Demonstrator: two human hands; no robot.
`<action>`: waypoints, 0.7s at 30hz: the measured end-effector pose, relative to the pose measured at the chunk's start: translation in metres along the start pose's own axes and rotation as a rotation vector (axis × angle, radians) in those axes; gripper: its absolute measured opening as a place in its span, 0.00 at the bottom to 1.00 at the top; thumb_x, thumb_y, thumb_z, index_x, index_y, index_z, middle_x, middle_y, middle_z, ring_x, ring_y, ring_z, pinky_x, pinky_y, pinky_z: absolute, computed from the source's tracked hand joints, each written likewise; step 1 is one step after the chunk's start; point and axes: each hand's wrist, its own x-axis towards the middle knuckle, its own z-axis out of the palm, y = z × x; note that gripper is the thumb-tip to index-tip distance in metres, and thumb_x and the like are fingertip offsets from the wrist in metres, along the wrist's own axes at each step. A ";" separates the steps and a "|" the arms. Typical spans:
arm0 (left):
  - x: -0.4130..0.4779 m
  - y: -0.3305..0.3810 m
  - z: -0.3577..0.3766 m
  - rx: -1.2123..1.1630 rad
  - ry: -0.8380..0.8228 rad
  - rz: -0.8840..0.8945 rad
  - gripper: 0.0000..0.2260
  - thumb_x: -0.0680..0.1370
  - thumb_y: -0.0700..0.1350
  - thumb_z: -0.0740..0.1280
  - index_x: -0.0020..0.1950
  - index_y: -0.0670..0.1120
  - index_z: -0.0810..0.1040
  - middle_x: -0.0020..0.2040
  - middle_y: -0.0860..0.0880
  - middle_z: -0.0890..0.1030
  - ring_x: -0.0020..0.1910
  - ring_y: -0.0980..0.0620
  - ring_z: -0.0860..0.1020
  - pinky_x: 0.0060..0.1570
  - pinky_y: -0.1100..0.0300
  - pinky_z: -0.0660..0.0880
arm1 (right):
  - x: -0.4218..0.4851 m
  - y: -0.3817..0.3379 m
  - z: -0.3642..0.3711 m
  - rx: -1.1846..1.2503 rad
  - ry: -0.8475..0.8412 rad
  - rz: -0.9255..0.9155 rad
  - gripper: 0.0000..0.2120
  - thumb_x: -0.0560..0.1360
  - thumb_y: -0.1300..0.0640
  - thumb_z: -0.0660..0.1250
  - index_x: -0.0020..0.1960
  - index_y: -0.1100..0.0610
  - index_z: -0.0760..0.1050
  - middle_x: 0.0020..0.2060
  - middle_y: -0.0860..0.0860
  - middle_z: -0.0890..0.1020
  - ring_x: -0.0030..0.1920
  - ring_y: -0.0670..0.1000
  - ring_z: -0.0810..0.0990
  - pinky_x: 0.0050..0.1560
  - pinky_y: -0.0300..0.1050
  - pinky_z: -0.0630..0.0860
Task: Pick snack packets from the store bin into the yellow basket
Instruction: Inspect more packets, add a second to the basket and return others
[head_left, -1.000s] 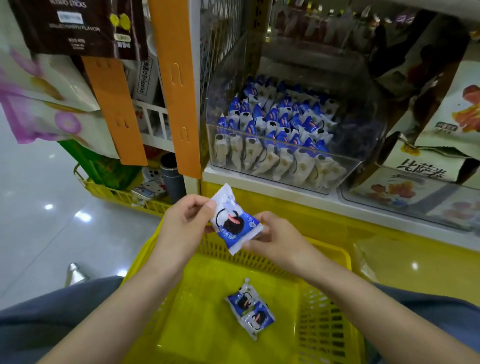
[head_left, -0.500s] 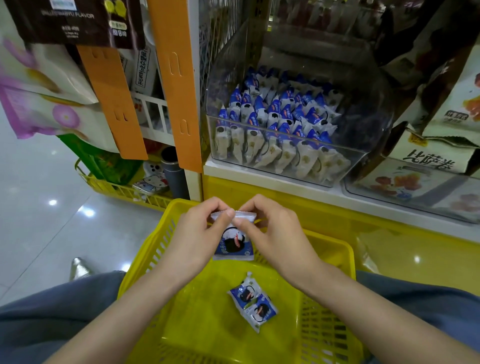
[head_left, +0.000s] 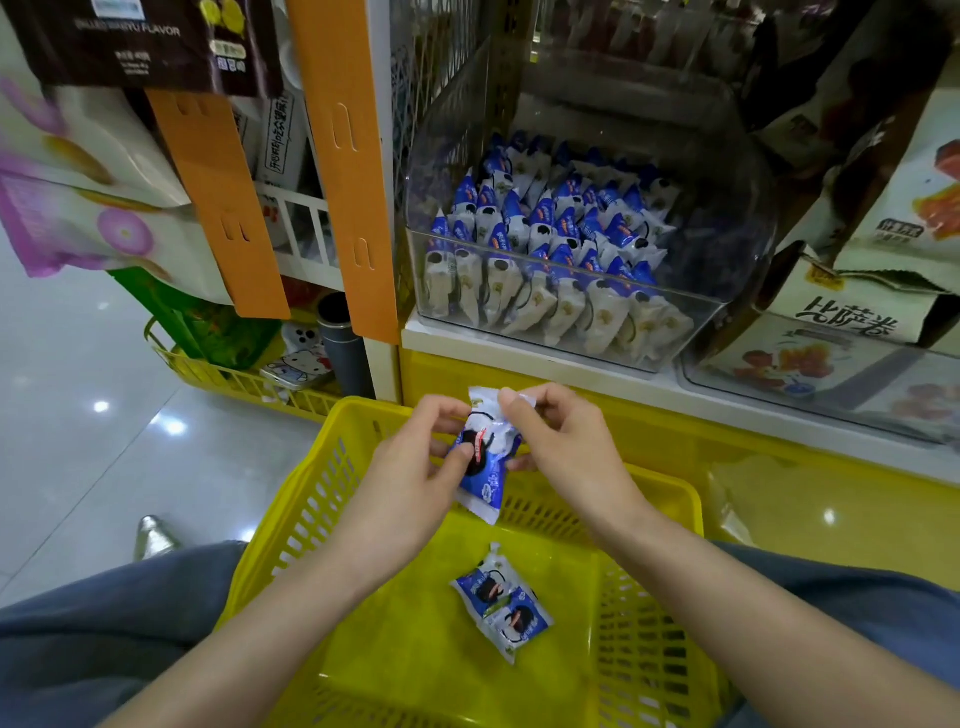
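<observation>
Snack packet (head_left: 485, 467) held over yellow basket (head_left: 415, 623).
Pinched upright by left hand (head_left: 410, 467) and right hand (head_left: 566, 447) grips; basket floor directly below.

Held packet (head_left: 485, 483) top partly behind fingers (head_left: 511, 408)

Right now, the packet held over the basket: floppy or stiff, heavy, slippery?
Probably floppy: the packet creases where the left hand and right hand pinch it. Likely light, since fingertips alone carry it. The glossy film looks slippery, so it may slide on the basket floor.
</observation>
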 end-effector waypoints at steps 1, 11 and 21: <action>0.001 0.000 0.001 -0.063 0.000 -0.056 0.10 0.78 0.40 0.62 0.49 0.57 0.70 0.49 0.55 0.78 0.45 0.62 0.77 0.42 0.69 0.74 | -0.001 0.000 0.001 0.048 -0.036 0.005 0.06 0.76 0.56 0.65 0.41 0.55 0.75 0.37 0.52 0.80 0.32 0.40 0.79 0.30 0.35 0.77; 0.003 0.001 0.003 -0.502 -0.022 -0.422 0.10 0.78 0.50 0.61 0.56 0.49 0.74 0.54 0.49 0.82 0.54 0.53 0.80 0.58 0.53 0.74 | -0.007 0.008 0.008 -0.252 -0.153 -0.166 0.13 0.74 0.56 0.68 0.58 0.50 0.76 0.53 0.45 0.79 0.49 0.41 0.78 0.44 0.31 0.75; 0.004 0.002 0.001 -0.379 0.094 -0.411 0.10 0.80 0.48 0.57 0.58 0.46 0.72 0.51 0.50 0.80 0.53 0.53 0.78 0.58 0.52 0.74 | -0.001 0.006 0.007 -0.228 -0.164 -0.165 0.09 0.74 0.60 0.68 0.53 0.54 0.80 0.47 0.45 0.83 0.46 0.39 0.81 0.49 0.34 0.77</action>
